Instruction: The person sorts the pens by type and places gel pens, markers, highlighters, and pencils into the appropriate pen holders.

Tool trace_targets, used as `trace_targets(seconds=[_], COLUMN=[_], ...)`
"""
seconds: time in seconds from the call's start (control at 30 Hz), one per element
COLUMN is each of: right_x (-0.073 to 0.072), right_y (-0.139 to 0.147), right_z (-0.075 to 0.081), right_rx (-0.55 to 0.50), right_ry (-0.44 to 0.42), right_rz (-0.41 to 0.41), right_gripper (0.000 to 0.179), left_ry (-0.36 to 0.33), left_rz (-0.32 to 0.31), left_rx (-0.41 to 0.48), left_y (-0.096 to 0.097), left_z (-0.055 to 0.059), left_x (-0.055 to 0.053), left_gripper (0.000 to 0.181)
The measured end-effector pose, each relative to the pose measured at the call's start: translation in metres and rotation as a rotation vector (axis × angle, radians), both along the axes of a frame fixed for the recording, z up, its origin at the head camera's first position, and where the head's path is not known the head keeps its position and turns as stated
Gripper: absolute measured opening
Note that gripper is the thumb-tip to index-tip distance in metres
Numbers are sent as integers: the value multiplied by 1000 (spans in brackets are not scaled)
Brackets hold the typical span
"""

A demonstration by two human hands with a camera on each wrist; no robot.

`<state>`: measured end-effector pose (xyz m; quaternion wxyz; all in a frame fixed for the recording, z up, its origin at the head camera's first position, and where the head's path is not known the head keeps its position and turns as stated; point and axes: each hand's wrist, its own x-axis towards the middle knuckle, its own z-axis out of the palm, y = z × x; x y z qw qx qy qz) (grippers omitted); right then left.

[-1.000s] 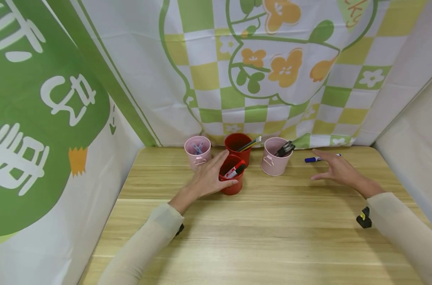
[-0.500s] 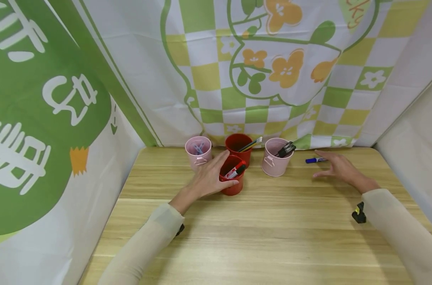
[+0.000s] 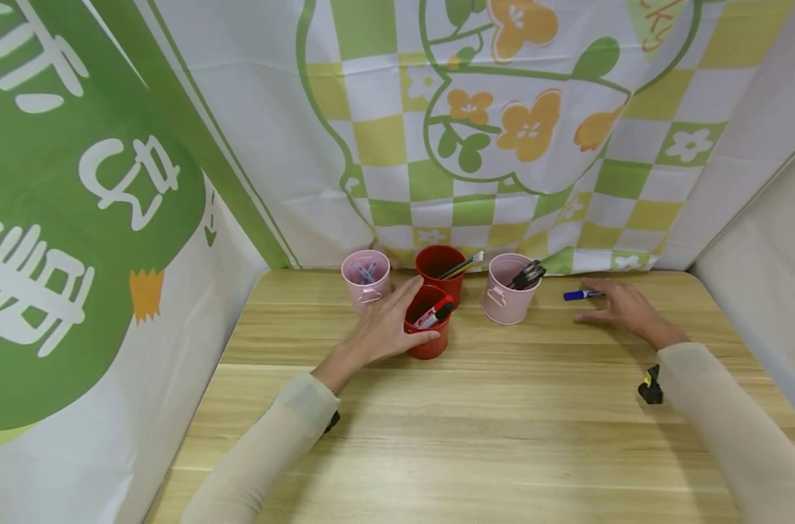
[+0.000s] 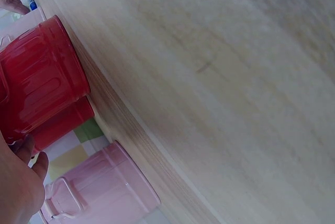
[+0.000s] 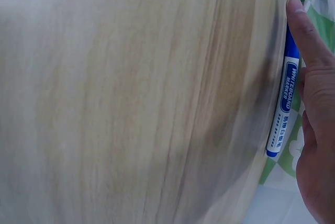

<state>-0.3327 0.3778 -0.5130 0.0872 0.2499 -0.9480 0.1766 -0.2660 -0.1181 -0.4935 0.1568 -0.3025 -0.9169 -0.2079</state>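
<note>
My left hand [image 3: 383,326] holds the front red bucket [image 3: 430,345], thumb along its near side and fingers round the left and back. A red-capped and a black-capped marker [image 3: 432,314] lean inside that bucket. In the left wrist view, the red bucket [image 4: 42,72] hides part of the fingers. My right hand [image 3: 628,309] is over a blue whiteboard marker [image 3: 576,295] lying near the table's back edge. Its thumb and forefinger are spread apart. The right wrist view shows the whiteboard marker [image 5: 285,98] beside the extended finger, with no visible grasp.
Behind stands another red bucket [image 3: 430,256] with pencils [image 3: 463,265]. A pink bucket [image 3: 365,291] with light blue items is at left; a pink bucket [image 3: 502,309] with black pens [image 3: 527,275] is at right. A patterned cloth [image 3: 384,145] hangs behind the wooden table [image 3: 476,437].
My right hand and forearm have shifted slightly left and closer over the blue whiteboard marker, covering its far end. My left hand stays at the red bucket.
</note>
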Motion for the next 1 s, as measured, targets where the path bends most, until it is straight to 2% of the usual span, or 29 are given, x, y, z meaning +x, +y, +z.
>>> trace_targets(seconds=[0.33, 0.83, 1.0], right_x=[-5, -3, -3], right_y=[-1, -6, -8], right_z=[-7, -9, -10], right_rx=[-1, -13, -32], right_ry=[8, 61, 86], right_rz=[-5, -33, -20], right_gripper=[76, 51, 42], left_ry=[-19, -6, -8], left_rz=[10, 7, 12], left_rx=[-12, -12, -5], left_y=[0, 0, 0], left_z=[0, -1, 0], left_x=[-1, -1, 0], left_gripper=[104, 104, 103])
